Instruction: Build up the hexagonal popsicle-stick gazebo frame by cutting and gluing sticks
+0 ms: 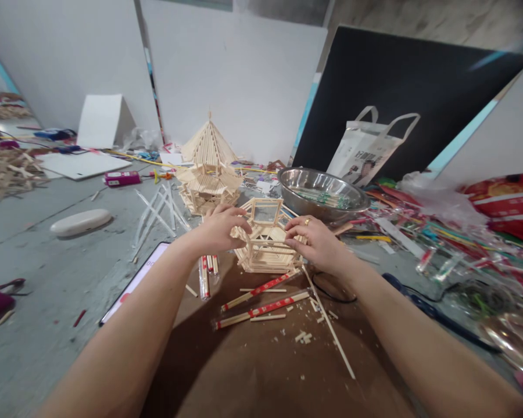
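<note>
A small frame built of pale wooden sticks point(270, 264) stands on the brown board in front of me. My left hand point(222, 229) is at its left upper corner, with fingers curled over the sticks there. On the opposite side, my right hand point(316, 238), with a ring on one finger, pinches the frame's right upper edge. The exact fingertip contact is partly hidden. Behind the left hand rises a tiered stick pagoda point(209, 151) with a pointed roof. Red-wrapped chopsticks point(261, 309) and a long loose stick point(331, 328) lie nearer me.
A steel basin point(322, 194) holding wrapped sticks stands behind my right hand. A phone point(135, 281) lies by my left forearm, near a white oval case point(81, 222). At right are a tote bag point(361, 151), dark-blue-handled scissors point(436, 316) and scattered scraps. Cut stick bits point(304, 337) litter the brown board point(253, 371).
</note>
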A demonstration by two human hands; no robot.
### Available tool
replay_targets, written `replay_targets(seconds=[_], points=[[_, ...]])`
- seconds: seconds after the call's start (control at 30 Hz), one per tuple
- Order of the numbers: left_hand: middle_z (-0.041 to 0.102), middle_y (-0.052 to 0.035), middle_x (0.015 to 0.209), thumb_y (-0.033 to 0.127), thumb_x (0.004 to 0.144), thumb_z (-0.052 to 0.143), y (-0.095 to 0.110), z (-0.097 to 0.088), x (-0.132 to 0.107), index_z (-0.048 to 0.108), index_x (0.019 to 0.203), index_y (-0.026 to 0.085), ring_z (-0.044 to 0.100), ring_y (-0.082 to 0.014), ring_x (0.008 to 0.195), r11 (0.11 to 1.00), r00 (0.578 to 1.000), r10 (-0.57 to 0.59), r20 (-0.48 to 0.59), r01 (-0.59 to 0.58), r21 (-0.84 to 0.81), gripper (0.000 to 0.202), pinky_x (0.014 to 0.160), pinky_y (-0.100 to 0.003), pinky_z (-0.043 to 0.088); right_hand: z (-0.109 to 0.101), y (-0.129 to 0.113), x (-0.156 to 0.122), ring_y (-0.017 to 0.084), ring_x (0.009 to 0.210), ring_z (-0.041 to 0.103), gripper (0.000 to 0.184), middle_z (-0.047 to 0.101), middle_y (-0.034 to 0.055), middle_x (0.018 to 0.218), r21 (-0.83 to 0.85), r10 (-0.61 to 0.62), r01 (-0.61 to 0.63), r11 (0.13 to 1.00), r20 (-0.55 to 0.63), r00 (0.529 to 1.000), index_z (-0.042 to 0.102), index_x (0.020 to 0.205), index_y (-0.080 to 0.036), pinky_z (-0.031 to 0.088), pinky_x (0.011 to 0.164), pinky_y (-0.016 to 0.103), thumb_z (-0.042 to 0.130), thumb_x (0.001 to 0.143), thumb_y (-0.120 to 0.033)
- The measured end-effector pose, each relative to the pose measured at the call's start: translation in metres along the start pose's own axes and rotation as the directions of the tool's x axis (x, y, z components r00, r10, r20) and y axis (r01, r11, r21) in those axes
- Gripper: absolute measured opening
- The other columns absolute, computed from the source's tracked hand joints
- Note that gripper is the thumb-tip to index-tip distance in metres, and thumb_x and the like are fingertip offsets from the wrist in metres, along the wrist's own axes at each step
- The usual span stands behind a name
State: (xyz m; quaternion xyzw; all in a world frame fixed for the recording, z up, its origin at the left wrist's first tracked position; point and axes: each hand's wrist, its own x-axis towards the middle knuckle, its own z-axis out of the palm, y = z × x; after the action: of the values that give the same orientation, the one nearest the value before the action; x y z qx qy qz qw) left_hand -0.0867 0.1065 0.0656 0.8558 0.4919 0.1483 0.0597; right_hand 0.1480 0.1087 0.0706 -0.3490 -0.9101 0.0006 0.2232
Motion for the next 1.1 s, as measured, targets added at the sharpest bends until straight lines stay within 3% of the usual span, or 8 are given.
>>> replay_targets(seconds=[0.8,1.1], points=[[0.046,0.0013,0.12,0.041,0.069,0.054,0.0071,0.0037,0.0018,0.062,0.085,0.03,0.03,-0.0249,0.113,0.994,0.997,0.069,-0.019,-0.071,-0.088,0.021,0.093,-0.046,0.022,0.004,0.0043,0.0003,0.017,0.088,0.051,0.015,0.06,0.0056,0.091,-0.071,-0.027,0.032,0.997,0.08,0.996,0.059,0.071,-0.016,0.036,0.08,0.032,0.049,0.077,-0.027],[0.049,-0.0009,0.117,0.04,0.074,0.048,0.002,-0.0001,0.0014,0.064,0.082,0.025,0.033,-0.0222,0.113,0.986,0.997,-0.005,-0.077,-0.008,-0.166,0.024,0.095,-0.042,0.024,0.0045,0.0047,0.0004,0.017,0.089,0.051,0.014,0.06,0.0051,0.091,-0.013,-0.013,0.014,1.0,0.09,0.996,0.059,0.071,-0.018,0.036,0.08,0.033,0.05,0.076,-0.026]])
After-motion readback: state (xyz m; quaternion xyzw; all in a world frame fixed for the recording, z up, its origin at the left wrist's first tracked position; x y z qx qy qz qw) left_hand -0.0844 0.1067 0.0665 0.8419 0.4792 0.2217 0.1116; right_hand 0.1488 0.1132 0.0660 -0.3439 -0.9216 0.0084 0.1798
